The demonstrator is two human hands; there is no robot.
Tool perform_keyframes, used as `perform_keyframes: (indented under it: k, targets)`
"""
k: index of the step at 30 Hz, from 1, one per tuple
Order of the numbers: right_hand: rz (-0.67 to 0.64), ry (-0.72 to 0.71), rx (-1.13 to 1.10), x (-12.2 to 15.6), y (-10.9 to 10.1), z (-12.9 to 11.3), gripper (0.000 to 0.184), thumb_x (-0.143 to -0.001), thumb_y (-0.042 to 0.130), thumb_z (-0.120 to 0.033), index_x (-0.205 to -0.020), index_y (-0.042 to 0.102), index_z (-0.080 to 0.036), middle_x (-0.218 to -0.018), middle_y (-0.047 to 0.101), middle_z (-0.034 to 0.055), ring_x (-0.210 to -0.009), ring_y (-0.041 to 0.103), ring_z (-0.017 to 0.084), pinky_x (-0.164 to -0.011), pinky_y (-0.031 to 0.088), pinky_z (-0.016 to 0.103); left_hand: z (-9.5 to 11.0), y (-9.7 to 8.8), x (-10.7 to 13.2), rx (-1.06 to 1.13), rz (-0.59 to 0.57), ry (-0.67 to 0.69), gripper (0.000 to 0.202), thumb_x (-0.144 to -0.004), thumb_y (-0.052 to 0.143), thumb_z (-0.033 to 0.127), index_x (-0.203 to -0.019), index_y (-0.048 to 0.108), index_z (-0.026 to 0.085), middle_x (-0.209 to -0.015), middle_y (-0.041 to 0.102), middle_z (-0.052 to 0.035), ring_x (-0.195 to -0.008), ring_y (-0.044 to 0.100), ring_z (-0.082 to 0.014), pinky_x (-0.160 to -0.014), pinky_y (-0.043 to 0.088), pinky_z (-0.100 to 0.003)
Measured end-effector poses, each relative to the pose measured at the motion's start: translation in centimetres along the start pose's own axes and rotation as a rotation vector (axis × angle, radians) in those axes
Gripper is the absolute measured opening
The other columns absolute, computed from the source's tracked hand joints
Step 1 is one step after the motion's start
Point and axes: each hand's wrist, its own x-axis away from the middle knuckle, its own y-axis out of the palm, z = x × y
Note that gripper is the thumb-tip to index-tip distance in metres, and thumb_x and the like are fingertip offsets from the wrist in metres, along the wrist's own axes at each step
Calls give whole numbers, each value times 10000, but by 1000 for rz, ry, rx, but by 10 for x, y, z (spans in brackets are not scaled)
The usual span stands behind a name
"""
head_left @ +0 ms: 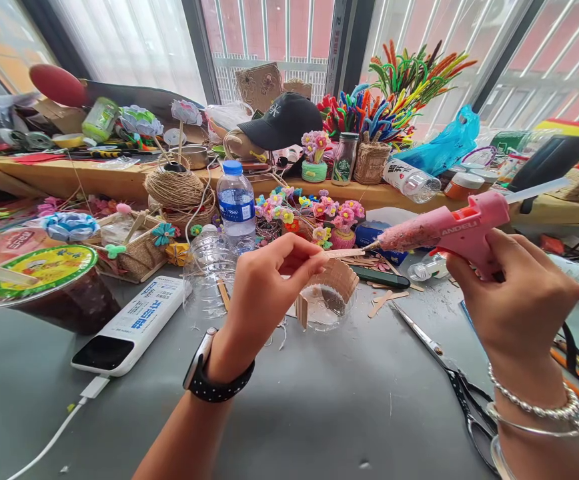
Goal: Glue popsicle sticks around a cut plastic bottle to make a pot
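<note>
Wooden stick is pinched in left grip, glue gun clasped in right grip; nozzle best drawn along evenly.

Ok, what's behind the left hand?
Past the left hand, a clear plastic bottle shows to its left, a stick-edged clear container to its right, and a blue-capped bottle farther back. Whatever lies directly behind the hand is covered.
</note>
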Motion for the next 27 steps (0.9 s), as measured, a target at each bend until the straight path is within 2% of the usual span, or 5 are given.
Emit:
perform_keyframes:
  k: [12, 27]
  targets:
    - [30, 8, 64, 0, 3, -1, 339, -683, 582, -455, -746, 559, -122, -567, 415, 1, -545, 433, 161, -510, 346, 262, 0, 0, 0, -7, 5, 8, 49, -708, 641, 171, -747, 616, 153, -684, 683, 23, -602, 633, -68, -581, 513, -102]
    - [-24, 16, 22, 0, 2, -2, 224, -677, 602, -339, -740, 555, -129, -573, 409, -12, -533, 414, 142, -503, 328, 248, 0, 0, 0, -48, 17, 33, 38, -716, 630, 182, -749, 617, 169, -680, 682, 27, -585, 631, -77, -572, 524, -130]
